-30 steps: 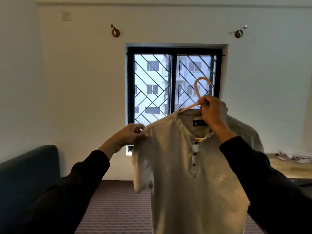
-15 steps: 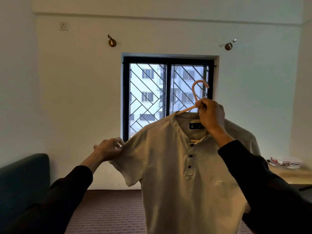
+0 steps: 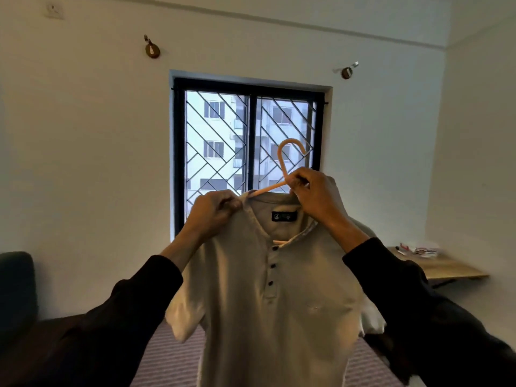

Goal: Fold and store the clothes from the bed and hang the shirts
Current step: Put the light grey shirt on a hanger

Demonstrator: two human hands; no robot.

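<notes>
1. Two hands hold one pale shirt (image 3: 268, 297) up in front of a barred window (image 3: 248, 152), seen from the head camera.
2. At the far left edge stands a dark padded piece of furniture (image 3: 15, 289) against the white wall, with a round wall hook (image 3: 152, 49) above and to its right.
3. Left hand (image 3: 212, 212): fingers curled, pinching the shirt's shoulder seam just beside the collar, where the hanger's arm comes out of the fabric.
4. The shirt hangs on a peach plastic hanger (image 3: 284, 163), front facing the camera, three dark buttons down the placket, a dark label inside the neck. Its short sleeve droops below the left forearm.
5. Right hand (image 3: 315, 196): fingers and thumb closed around the hanger's neck just under the hook, which stands upright against the window.
6. A second wall hook (image 3: 347, 71) sits up right of the window.
7. At the far right, a wooden table (image 3: 446, 268) holds some small items too blurred to name.
</notes>
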